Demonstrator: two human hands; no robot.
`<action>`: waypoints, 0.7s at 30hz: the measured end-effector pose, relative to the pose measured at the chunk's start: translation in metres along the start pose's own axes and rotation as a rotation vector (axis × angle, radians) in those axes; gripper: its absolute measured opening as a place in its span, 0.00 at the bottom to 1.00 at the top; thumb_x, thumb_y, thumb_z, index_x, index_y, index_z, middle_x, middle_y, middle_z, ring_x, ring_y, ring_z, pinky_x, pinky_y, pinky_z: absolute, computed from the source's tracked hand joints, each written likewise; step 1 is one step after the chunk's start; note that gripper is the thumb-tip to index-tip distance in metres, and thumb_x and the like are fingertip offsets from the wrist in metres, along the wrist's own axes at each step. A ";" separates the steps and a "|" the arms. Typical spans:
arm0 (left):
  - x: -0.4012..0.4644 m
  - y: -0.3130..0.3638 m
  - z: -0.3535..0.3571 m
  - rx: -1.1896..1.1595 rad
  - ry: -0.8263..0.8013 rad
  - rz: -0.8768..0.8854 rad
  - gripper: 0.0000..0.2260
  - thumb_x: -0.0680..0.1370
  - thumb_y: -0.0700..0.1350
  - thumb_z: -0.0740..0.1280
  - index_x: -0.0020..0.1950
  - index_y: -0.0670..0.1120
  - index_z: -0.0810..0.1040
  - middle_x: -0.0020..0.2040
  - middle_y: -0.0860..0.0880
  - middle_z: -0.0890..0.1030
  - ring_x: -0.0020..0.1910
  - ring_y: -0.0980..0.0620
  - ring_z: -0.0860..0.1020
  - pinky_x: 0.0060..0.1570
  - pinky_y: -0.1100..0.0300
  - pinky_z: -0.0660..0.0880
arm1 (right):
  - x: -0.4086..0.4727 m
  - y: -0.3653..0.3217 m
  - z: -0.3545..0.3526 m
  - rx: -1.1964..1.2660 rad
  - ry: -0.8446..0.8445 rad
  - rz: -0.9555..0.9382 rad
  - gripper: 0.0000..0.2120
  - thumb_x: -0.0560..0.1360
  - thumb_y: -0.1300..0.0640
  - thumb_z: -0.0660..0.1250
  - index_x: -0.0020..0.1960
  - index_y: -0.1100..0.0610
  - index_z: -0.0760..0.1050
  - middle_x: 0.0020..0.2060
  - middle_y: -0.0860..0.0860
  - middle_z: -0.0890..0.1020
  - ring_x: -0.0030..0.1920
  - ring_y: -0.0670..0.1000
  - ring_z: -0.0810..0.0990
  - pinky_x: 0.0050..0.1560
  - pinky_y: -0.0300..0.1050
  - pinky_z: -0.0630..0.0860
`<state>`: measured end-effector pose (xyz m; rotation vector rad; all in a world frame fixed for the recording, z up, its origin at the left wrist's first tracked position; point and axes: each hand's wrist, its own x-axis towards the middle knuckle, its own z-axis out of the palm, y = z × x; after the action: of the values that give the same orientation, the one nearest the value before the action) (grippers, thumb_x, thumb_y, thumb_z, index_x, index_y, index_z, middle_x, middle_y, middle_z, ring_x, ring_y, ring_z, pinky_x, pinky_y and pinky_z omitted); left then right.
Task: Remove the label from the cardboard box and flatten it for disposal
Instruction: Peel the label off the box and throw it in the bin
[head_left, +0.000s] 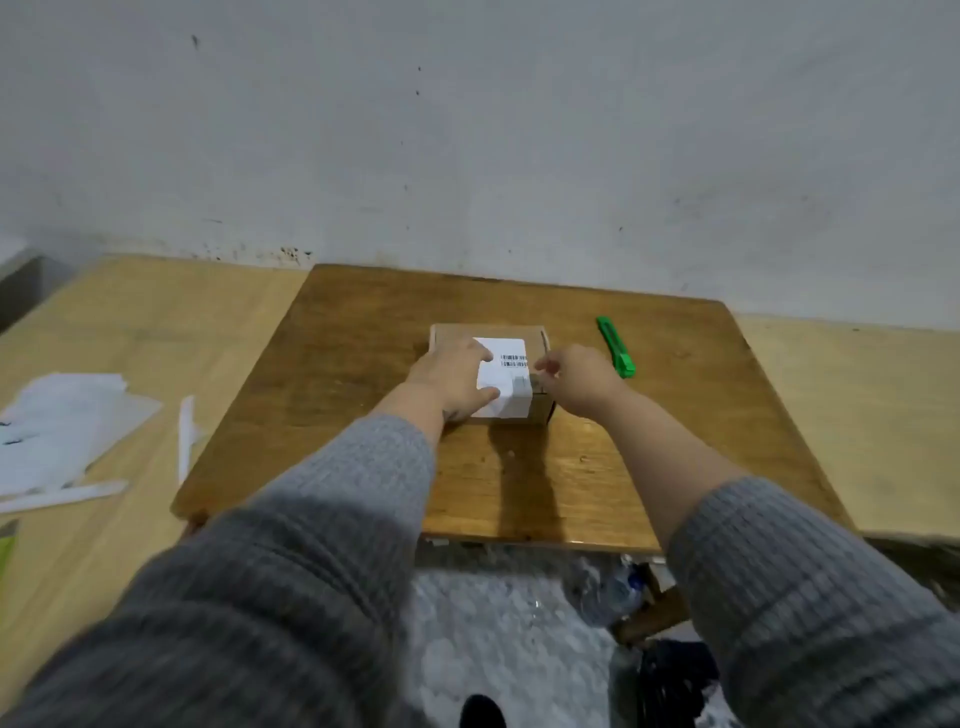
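We are looking at a small cardboard box (488, 374) sitting squarely near the middle of the dark wooden tabletop (363, 415), its white barcoded label (506, 376) lying lengthwise toward us over the front edge. Our left hand (454, 382) is pressing flat and spread on the box; our right hand (576, 379) is pinching at the label's right edge. Right of the box, a green plastic cutter (616, 346) is pointing away

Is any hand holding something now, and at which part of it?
The left hand presses flat on the cardboard box. The right hand pinches at the label's right edge.
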<state>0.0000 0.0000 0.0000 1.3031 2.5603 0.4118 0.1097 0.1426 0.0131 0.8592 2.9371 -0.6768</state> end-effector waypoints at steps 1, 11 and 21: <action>0.006 -0.002 0.000 0.032 -0.019 -0.011 0.27 0.77 0.56 0.66 0.73 0.48 0.66 0.75 0.49 0.63 0.74 0.49 0.61 0.70 0.48 0.63 | 0.009 0.001 0.001 -0.009 -0.006 -0.006 0.13 0.77 0.58 0.60 0.59 0.57 0.78 0.56 0.56 0.81 0.54 0.57 0.79 0.51 0.46 0.74; 0.035 -0.018 0.020 0.105 -0.103 -0.062 0.49 0.70 0.68 0.66 0.79 0.44 0.47 0.80 0.47 0.44 0.78 0.51 0.41 0.74 0.51 0.38 | 0.080 0.023 0.031 -0.043 0.072 -0.058 0.14 0.78 0.55 0.61 0.60 0.57 0.77 0.62 0.57 0.74 0.64 0.58 0.66 0.62 0.50 0.67; 0.033 -0.022 0.038 0.161 -0.050 -0.059 0.48 0.73 0.70 0.61 0.79 0.44 0.43 0.80 0.48 0.43 0.78 0.51 0.42 0.71 0.56 0.37 | 0.090 0.022 0.040 0.028 0.242 -0.005 0.09 0.76 0.52 0.65 0.51 0.54 0.81 0.55 0.52 0.79 0.58 0.55 0.70 0.56 0.50 0.69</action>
<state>-0.0228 0.0199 -0.0459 1.2690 2.6284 0.1630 0.0398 0.1892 -0.0435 1.0028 3.1487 -0.6593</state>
